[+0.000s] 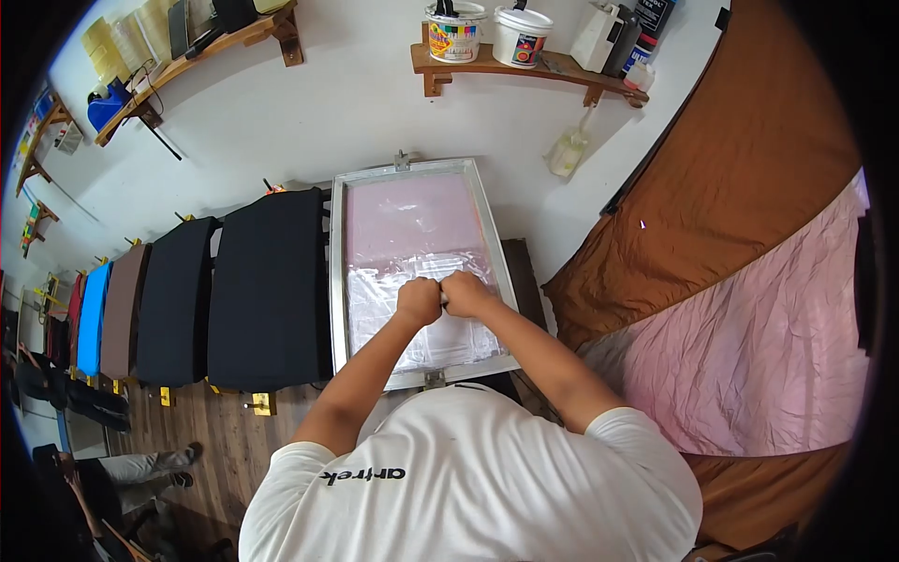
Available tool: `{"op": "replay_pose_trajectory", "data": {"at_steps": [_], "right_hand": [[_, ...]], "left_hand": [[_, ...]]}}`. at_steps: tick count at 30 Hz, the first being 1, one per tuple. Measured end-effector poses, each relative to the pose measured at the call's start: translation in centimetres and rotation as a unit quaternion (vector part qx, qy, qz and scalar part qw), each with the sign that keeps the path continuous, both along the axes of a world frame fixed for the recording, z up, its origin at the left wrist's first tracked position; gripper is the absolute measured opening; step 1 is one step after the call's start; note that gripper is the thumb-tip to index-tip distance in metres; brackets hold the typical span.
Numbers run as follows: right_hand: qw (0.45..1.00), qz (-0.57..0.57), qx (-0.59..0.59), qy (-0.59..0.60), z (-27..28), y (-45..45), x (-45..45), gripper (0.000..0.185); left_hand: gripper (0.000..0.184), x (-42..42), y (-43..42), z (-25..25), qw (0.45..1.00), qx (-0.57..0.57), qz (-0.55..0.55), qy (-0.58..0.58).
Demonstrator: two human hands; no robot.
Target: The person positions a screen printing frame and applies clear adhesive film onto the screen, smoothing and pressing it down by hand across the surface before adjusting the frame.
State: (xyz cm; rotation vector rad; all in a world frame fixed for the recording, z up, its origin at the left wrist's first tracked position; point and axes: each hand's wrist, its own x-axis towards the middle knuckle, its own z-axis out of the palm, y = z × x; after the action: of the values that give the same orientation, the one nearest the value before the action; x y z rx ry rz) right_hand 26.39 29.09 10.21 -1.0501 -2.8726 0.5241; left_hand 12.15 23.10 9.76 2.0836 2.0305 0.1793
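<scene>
A metal-framed screen (338, 281) lies in front of me, its mesh pinkish in the upper part and covered with shiny, clear-looking material in the lower part. Over the lower half, my left hand (420, 301) is closed in a fist. Right beside it, my right hand (465, 294) is closed too, the two almost touching. A small light-coloured bit shows between the fists, but what they grip is mostly hidden. Metal clamps hold the frame at its top (403, 161) and bottom (434, 378) edges.
To the left runs a row of boards with black (267, 290), brown (125, 309) and blue (94, 318) fabric. Shelves (506, 67) with tubs are on the wall ahead. Brown (655, 234) and pink cloth (749, 356) hang at right. Another person's legs (150, 466) show at lower left.
</scene>
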Motion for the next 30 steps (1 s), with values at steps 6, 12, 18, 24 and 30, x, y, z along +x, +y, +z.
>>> {"op": "replay_pose_trajectory", "data": {"at_steps": [6,12,18,24,30], "right_hand": [[0.997,0.030,-0.043,-0.049,0.2,-3.8,1.8,0.019],[0.995,0.016,-0.085,-0.049,0.8,-8.0,3.7,0.022],[0.994,0.035,-0.094,-0.037,1.4,-3.8,2.5,0.023],[0.996,-0.010,0.027,0.090,-4.2,-4.4,2.1,0.019],[0.998,0.005,-0.070,-0.005,-0.4,-9.1,4.1,0.019]], "left_hand": [[0.015,1.2,-4.2,-0.6,0.999,-0.001,-0.023,-0.036],[0.017,2.6,-8.2,0.3,0.997,-0.058,-0.032,-0.048],[0.018,1.4,-4.7,2.7,0.993,-0.105,-0.020,-0.052],[0.015,1.4,-4.9,-3.0,0.993,0.115,-0.020,-0.031],[0.016,2.5,-9.2,0.5,0.997,-0.018,-0.051,-0.057]]}}
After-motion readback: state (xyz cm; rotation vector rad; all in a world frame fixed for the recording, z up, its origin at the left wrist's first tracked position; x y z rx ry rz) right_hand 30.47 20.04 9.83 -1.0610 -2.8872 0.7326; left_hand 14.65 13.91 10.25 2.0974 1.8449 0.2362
